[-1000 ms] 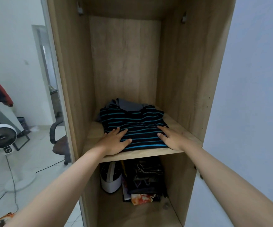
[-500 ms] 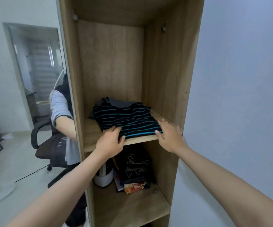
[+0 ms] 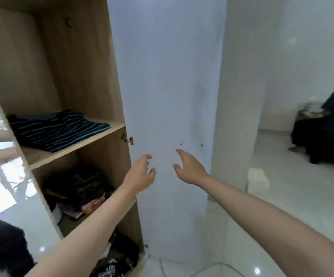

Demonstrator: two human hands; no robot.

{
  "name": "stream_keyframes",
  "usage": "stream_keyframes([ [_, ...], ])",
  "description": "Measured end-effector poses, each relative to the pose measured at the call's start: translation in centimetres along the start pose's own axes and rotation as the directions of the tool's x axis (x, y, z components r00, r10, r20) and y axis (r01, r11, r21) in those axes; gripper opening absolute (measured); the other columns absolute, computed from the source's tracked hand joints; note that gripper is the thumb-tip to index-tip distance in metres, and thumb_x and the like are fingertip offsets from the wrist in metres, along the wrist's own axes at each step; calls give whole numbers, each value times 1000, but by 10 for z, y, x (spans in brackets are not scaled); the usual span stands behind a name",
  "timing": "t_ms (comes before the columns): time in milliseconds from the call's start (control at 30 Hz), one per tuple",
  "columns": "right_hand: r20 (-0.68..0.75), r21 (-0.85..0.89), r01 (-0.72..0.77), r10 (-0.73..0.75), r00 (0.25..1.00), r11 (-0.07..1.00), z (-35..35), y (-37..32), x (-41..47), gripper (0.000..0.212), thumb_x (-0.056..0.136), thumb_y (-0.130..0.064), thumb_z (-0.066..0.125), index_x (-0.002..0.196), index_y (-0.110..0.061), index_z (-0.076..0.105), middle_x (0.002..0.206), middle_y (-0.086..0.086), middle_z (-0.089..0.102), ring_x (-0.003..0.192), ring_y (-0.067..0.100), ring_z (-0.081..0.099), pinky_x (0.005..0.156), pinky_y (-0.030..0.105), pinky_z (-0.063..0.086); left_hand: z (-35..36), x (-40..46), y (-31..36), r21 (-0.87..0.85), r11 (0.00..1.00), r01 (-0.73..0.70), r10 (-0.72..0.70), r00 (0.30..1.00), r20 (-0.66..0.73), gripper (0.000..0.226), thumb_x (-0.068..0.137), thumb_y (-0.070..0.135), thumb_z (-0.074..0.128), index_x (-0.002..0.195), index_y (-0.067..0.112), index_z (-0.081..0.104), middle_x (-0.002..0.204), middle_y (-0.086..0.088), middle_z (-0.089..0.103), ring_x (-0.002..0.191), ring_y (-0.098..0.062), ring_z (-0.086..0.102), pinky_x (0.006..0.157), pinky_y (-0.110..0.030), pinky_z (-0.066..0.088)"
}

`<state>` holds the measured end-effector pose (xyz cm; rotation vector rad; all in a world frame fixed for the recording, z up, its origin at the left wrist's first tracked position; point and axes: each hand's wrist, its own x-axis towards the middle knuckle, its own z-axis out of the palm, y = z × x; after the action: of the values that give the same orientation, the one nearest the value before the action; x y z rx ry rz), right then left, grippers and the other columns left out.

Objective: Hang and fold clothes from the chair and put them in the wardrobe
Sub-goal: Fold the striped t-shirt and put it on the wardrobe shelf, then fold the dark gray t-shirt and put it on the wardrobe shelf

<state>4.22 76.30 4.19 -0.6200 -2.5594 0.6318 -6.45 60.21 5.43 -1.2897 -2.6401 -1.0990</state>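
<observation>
Now my left hand (image 3: 141, 173) and my right hand (image 3: 189, 168) are both loose in the air, fingers spread, holding nothing. They float in front of the white wardrobe door (image 3: 168, 96). My folded striped shirt (image 3: 58, 129) lies on the wardrobe shelf (image 3: 94, 139), off to the left of my hands.

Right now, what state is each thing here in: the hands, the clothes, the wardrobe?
left hand: open, empty, in the air.
right hand: open, empty, in the air.
striped shirt: folded, lying on the wardrobe shelf.
wardrobe door: swung open.
lower compartment: holds a loose jumble of items.
wardrobe shelf: front right corner bare.
</observation>
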Motion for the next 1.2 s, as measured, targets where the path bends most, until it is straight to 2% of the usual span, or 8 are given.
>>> stream_keyframes([
  [133,-83,5,-259,258,963,966,-43,64,-105,55,92,-23,53,143,-10,34,141,14,45,130,27,43,105,34,36,82,-36,64,-115,989,-97,115,980,165,43,89,27,57,128,15,45,120,-6,58,104,-21,58,89,-34,48],
  [267,-160,62,-495,498,852,867,-79,122,-222,47,91,-23,55,135,-12,45,127,11,56,117,26,54,95,32,42,160,-100,121,-173,970,-173,227,900,372,40,87,23,55,125,13,47,110,-7,61,99,-25,60,87,-36,50],
  [467,-205,129,-722,731,651,679,-106,176,-422,30,90,-22,56,119,-14,59,107,8,65,101,21,60,86,29,47,258,-232,194,-239,932,-274,364,690,626,28,87,24,56,112,14,57,103,-6,65,83,-18,60,80,-32,52],
  [633,-144,169,-861,876,460,480,-109,180,-602,28,93,-23,51,118,-13,59,111,7,64,97,17,57,86,27,46,312,-369,256,-291,894,-340,429,462,776,24,88,26,56,109,15,59,103,-3,64,87,-18,60,78,-30,52],
  [767,-146,226,-933,956,254,282,-103,168,-731,23,90,-20,50,108,-14,64,107,6,66,100,22,61,87,28,49,343,-473,292,-355,854,-381,473,284,834,19,87,25,56,103,17,60,101,-1,64,89,-18,61,78,-28,50],
  [967,-138,304,-953,989,-45,-1,-83,141,-870,17,87,-23,52,95,-20,67,96,1,68,92,22,65,81,29,52,373,-587,319,-412,802,-431,459,5,888,6,85,20,57,90,19,59,81,3,64,83,-18,64,79,-29,52],
  [1100,-124,358,-927,978,-169,-115,-73,135,-928,23,87,-20,50,99,-12,68,106,7,67,100,26,62,86,34,52,401,-624,333,-473,744,-473,457,-156,876,4,83,16,57,86,19,58,77,1,64,86,-22,65,84,-32,52],
  [1200,-118,398,-897,959,-256,-191,-73,140,-958,22,89,-19,51,102,-13,67,106,7,67,98,24,62,83,33,52,428,-642,353,-506,701,-502,456,-230,860,7,84,13,57,84,20,56,72,4,61,82,-20,64,83,-30,52],
])
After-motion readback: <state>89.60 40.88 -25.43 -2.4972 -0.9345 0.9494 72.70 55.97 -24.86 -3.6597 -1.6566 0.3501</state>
